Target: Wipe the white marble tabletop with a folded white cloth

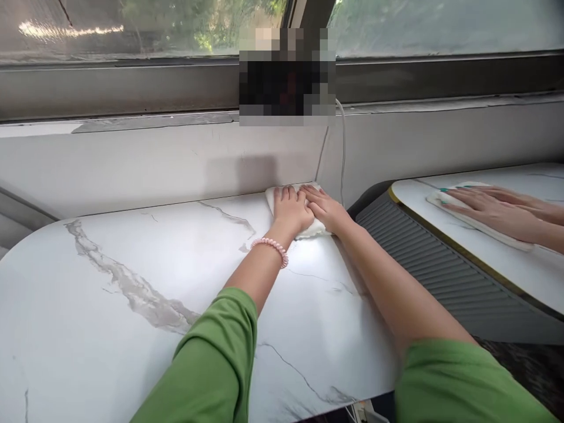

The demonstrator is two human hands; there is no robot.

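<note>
Both my hands press on a folded white cloth [318,229] at the far right corner of a white marble-patterned table [167,258], close to the wall. My left hand [291,210] lies flat on the cloth, fingers stretched out, with a pink coiled band [269,248] around its wrist. Beside it and touching it, my right hand [326,207] rests with its fingers extended over the cloth's far edge. Both palms are hidden from above.
At the right, another person's hands [493,202] lie on a second cloth [506,238] on a gold-edged table [550,282] with a ribbed grey side [423,264]. A white wall [154,164] with windows stands behind. A thin cable [343,153] hangs down it.
</note>
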